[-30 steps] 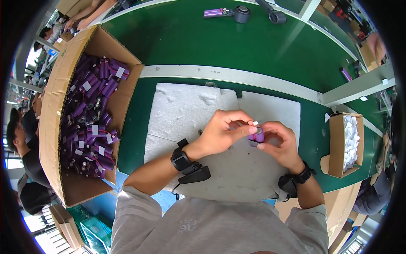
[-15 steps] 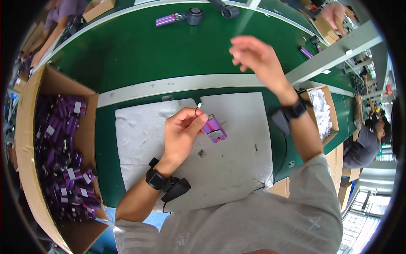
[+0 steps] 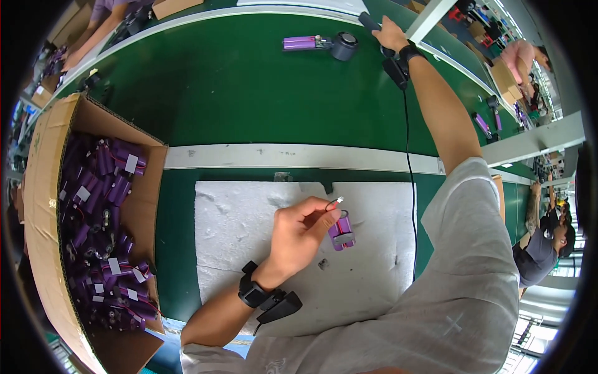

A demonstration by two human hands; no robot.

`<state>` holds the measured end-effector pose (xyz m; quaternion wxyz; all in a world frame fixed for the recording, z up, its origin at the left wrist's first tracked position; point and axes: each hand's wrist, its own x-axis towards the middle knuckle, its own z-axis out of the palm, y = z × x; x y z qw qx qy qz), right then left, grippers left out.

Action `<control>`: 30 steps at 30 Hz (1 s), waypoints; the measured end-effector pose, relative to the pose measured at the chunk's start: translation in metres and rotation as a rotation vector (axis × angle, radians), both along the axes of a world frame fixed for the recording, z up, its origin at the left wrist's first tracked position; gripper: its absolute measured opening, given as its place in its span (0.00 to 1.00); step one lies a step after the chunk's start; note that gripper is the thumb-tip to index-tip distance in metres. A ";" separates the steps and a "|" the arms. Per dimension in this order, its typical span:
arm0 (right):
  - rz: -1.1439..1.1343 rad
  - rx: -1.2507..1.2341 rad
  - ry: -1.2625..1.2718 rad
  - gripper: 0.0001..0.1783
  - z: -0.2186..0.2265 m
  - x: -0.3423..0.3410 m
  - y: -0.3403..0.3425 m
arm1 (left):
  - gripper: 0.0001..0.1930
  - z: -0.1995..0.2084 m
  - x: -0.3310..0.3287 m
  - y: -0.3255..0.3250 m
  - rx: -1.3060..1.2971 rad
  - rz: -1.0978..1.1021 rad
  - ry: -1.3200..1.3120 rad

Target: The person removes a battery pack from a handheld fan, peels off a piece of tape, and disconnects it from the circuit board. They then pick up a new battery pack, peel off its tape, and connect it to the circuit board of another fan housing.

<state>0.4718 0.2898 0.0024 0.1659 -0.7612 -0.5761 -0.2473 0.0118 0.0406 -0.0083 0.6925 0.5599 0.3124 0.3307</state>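
Currently your left hand (image 3: 298,234) pinches the wire lead of the purple battery pack (image 3: 342,231), fingers closed on it, so the pack stays put on the white foam pad (image 3: 243,218). Your right hand (image 3: 391,34) reaches far across the green bench (image 3: 237,93), closed around a dark tool handle (image 3: 370,22). Spare packs sit in the cardboard box (image 3: 43,162) at your left, within easy reach.

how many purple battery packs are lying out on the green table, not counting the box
2: one purple pack on the white foam pad by the left hand, one at the far edge. Small ones far right may be more.
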 end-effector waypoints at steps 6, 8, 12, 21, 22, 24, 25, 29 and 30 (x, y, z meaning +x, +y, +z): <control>-0.228 -0.304 0.138 0.29 0.007 -0.013 -0.036 | 0.03 0.002 -0.005 -0.001 -0.018 -0.045 0.030; -0.139 -0.355 0.348 0.26 0.023 0.005 -0.064 | 0.03 0.001 -0.001 -0.001 0.026 -0.068 0.032; 0.183 -0.160 0.755 0.23 0.067 -0.038 -0.130 | 0.04 -0.003 0.006 0.000 0.008 -0.029 0.005; 0.507 -0.447 1.012 0.17 0.157 -0.235 -0.297 | 0.07 -0.001 0.004 0.012 -0.112 0.164 -0.126; 0.470 -0.509 1.030 0.16 0.156 -0.250 -0.312 | 0.08 -0.002 0.003 0.013 -0.090 0.217 -0.158; 0.516 -0.473 0.910 0.16 0.142 -0.266 -0.334 | 0.08 -0.001 0.003 0.018 -0.071 0.277 -0.191; 0.573 -0.437 0.791 0.17 0.129 -0.273 -0.341 | 0.09 -0.002 0.000 0.021 -0.089 0.338 -0.221; 0.720 -0.262 0.154 0.21 0.081 -0.283 -0.373 | 0.09 0.004 -0.002 0.023 -0.157 0.439 -0.321; 0.726 -0.272 0.152 0.21 0.069 -0.285 -0.381 | 0.10 0.004 -0.003 0.024 -0.174 0.438 -0.342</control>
